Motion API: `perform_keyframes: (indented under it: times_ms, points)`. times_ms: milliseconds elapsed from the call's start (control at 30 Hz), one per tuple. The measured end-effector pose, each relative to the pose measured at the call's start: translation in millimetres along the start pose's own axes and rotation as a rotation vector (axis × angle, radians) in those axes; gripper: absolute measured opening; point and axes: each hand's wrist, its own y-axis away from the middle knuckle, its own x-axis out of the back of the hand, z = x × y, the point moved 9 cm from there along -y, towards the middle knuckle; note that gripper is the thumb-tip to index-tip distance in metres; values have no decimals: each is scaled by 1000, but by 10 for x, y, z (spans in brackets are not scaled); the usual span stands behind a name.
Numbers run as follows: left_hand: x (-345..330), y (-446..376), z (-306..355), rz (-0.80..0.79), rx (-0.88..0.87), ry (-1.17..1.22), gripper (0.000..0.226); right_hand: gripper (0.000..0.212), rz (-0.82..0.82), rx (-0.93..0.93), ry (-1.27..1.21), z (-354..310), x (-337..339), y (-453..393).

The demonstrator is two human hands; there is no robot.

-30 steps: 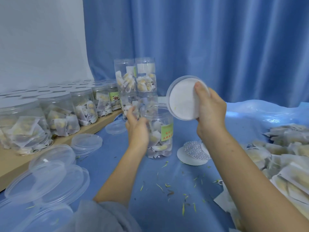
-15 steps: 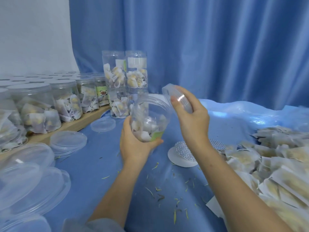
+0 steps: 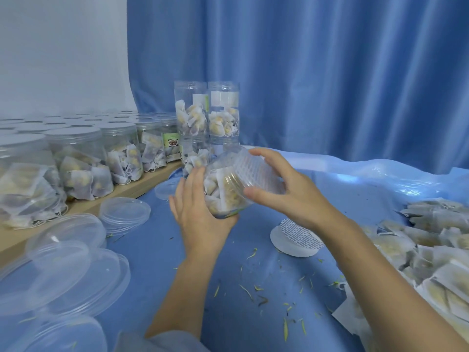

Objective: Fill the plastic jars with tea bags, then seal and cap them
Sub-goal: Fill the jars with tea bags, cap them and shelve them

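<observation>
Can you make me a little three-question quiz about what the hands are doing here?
1. True or false: the left hand holds the jar tilted above the table.
2. What is the right hand putting on the jar? A) lid B) tea bag C) spoon
3. Where are the stacked jars: behind the hands or in front of them?

Key: 1 true; 2 A; 3 behind.
</observation>
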Motion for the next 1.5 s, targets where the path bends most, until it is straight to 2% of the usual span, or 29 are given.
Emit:
perform_keyframes:
  times_ms: [100, 167, 233, 333, 367, 533, 700, 933, 1200, 1333, 1400, 1500]
  points:
    - [-38, -1, -6, -39, -50, -14, 103, 104, -104, -116, 73, 141, 46, 10]
    - [-62, 9, 2, -51, -70, -3, 102, 118, -103, -137, 206, 167, 112, 15]
    - [-73, 22, 21, -50, -85, 13, 101, 111, -40, -151, 208, 170, 189, 18]
    - [-75, 30, 77, -54, -101, 47, 102, 73, 98, -206, 4, 202, 295, 32]
    - [-80, 33, 112, -63, -121, 50, 102, 72, 120, -226, -1, 218, 307, 33]
    - [-103, 45, 215, -92, -201, 24, 101, 99, 134, -269, 70, 257, 219, 27]
    - [-64, 15, 120, -92, -169, 50, 104, 87, 20, -103, -57, 187, 138, -3]
    - [-80, 23, 142, -138, -228, 29, 104, 96, -188, 63, 6, 94, 109, 26]
    - [-86, 20, 160, -147, -269, -6, 103, 98, -183, 140, 78, 29, 136, 24]
    - [-17, 21, 266, -60, -363, -85, 98, 90, -35, -73, -63, 192, 255, 24]
    - [11, 35, 325, -22, -422, -118, 97, 85, -12, -210, -166, 314, 250, 38]
    - [18, 58, 368, -7, -463, -147, 96, 85, -19, -317, -122, 392, 221, 55]
